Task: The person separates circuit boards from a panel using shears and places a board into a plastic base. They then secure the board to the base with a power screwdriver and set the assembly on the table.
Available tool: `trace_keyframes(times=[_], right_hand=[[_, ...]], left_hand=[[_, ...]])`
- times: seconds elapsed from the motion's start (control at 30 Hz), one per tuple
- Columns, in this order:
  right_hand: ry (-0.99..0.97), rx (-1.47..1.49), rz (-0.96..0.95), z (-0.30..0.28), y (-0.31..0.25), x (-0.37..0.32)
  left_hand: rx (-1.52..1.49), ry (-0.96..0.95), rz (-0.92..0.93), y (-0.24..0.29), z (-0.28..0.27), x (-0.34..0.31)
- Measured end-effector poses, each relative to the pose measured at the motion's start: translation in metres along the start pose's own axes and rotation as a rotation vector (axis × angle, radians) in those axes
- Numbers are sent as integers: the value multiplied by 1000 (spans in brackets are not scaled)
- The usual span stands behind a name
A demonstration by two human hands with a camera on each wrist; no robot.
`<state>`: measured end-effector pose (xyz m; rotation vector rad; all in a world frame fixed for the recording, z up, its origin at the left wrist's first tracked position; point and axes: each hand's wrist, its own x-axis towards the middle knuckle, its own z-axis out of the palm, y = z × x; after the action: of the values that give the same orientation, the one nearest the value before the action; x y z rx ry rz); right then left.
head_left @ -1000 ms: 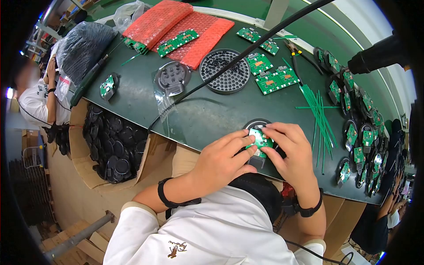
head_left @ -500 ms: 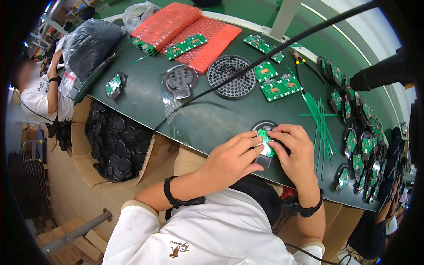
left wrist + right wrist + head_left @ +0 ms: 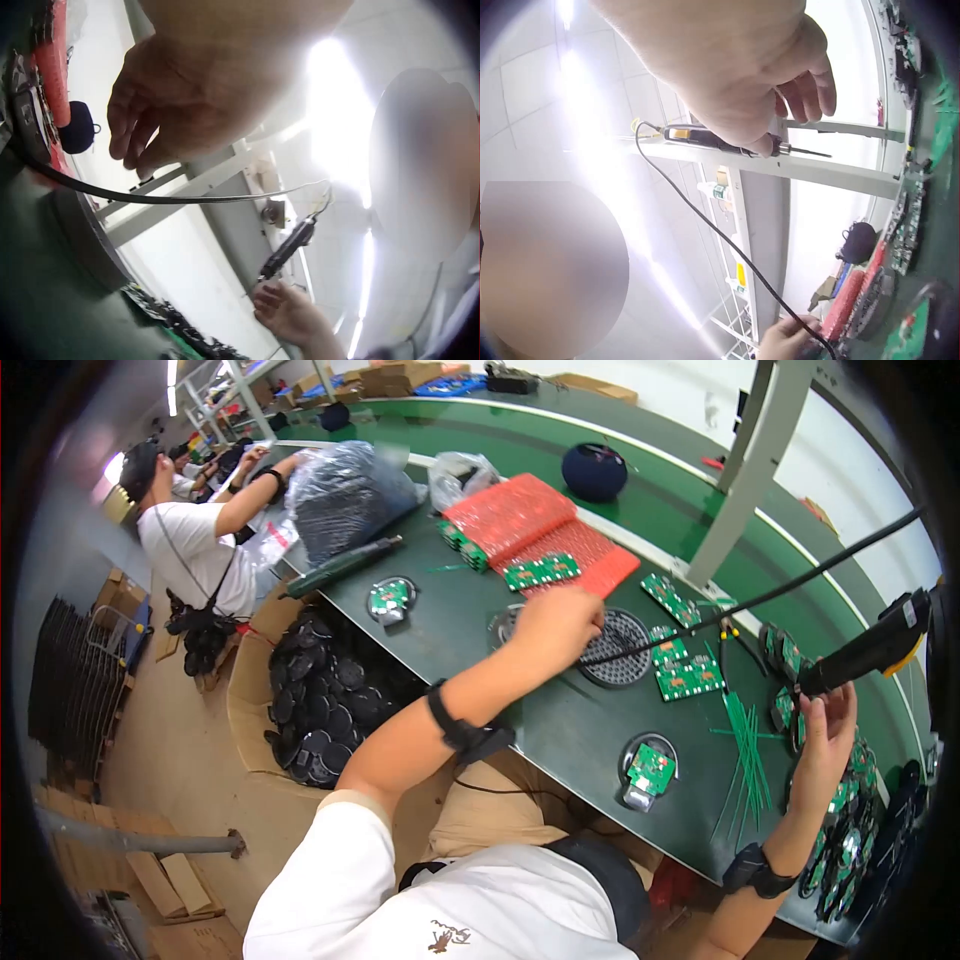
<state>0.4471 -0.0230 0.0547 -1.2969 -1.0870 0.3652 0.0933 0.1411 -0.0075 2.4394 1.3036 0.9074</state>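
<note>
A round black housing with a green board (image 3: pixel 650 768) lies near the table's front edge, between the arms. My left hand (image 3: pixel 555 630) is over the left side of the round tray of small black parts (image 3: pixel 622 665); in the left wrist view this hand (image 3: pixel 176 101) has loosely bent fingers with nothing visible in them. Raised at the right, my right hand (image 3: pixel 825 745) is by the tip of the hanging electric screwdriver (image 3: pixel 870 650). The right wrist view shows the hand (image 3: pixel 757 82) with half-bent fingers, its thumb against the screwdriver (image 3: pixel 705 138), not wrapped round it.
Green boards (image 3: pixel 690 678), cutters (image 3: pixel 735 640) and green sticks (image 3: pixel 745 750) lie right of the tray. Several assembled units (image 3: pixel 850 840) crowd the right edge. A black cable (image 3: pixel 760 595) crosses the view. Left stand a carton of black housings (image 3: pixel 325 710) and another person (image 3: pixel 195 540).
Both hands have left the green board on the housing. The left hand has moved up and left to the round tray, the right one up and right to the screwdriver. The head view has shifted.
</note>
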Motion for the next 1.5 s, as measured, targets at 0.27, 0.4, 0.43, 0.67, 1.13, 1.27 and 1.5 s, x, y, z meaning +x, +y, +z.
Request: trace_keyframes(times=[0.27, 0.4, 0.43, 0.67, 1.13, 1.27, 1.5], right_hand=[[-388, 591, -48, 28, -13, 52], [-391, 598, -139, 32, -16, 51], [-370, 613, -152, 38, -27, 47], [-390, 636, -187, 28, -34, 42], [-614, 837, -75, 16, -47, 40], [-806, 836, -124, 15, -56, 36], [-442, 704, -84, 46, -71, 20]], left_hand=[[200, -84, -56, -9, 37, 21], [264, -31, -28, -9, 48, 19], [275, -58, -49, -6, 47, 20], [277, -44, 7, -8, 47, 16], [-327, 133, -55, -5, 4, 4], [-519, 297, -61, 19, -30, -20], [-738, 170, -50, 70, -32, -73]])
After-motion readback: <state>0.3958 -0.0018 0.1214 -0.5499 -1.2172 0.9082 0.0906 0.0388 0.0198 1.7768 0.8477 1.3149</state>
